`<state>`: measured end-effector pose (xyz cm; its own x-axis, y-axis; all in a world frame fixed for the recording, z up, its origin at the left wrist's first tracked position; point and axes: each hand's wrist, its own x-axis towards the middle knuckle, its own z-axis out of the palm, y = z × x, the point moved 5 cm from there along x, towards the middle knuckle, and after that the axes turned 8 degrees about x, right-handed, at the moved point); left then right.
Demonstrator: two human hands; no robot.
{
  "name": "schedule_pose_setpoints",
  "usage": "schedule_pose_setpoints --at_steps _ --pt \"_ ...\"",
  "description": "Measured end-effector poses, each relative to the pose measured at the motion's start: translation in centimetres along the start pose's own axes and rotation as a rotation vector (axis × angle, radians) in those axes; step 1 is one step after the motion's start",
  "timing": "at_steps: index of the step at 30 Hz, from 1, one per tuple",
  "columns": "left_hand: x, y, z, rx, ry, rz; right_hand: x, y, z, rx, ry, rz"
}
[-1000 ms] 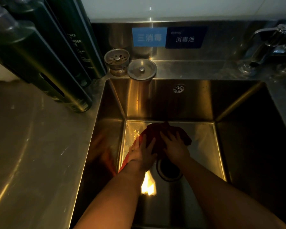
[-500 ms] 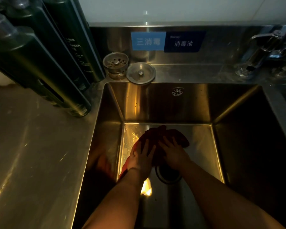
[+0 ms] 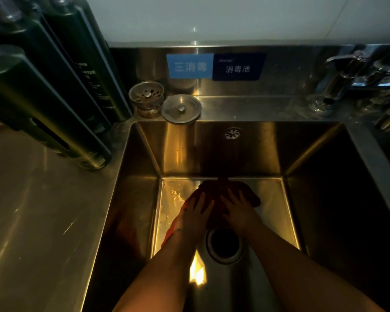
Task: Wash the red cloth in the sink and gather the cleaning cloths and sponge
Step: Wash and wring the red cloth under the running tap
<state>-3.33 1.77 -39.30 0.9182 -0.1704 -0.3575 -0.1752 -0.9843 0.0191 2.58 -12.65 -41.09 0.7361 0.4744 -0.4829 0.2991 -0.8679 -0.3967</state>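
Observation:
A dark red cloth (image 3: 223,188) lies bunched on the floor of the steel sink (image 3: 144,176), just behind the drain hole (image 3: 224,244). My left hand (image 3: 195,215) presses flat on the cloth's left part, fingers spread. Beside it, my right hand (image 3: 238,209) presses on the right part, fingers also spread. A strip of the cloth shows brighter red under my left wrist. No other cloth or sponge is in view.
Dark green dispenser bottles (image 3: 54,97) stand at the back left on the steel counter (image 3: 43,221). A drain strainer (image 3: 146,96) and a round plug lid (image 3: 181,108) sit behind the sink's rim. A faucet (image 3: 351,79) is at the back right.
Both hands stay pressed on the red cloth and have slid slightly away from me along the sink floor. The view has tipped a little downward.

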Motion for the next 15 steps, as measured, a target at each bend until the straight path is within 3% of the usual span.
schedule_pose_setpoints --at_steps 9,15 --pt "3.4 6.8 -1.2 0.014 0.112 0.193 -2.1 9.7 1.1 -0.007 -0.003 0.237" --pt "3.7 7.0 -1.5 0.016 0.153 0.149 -1.5 8.8 -0.2 -0.022 0.014 0.162"
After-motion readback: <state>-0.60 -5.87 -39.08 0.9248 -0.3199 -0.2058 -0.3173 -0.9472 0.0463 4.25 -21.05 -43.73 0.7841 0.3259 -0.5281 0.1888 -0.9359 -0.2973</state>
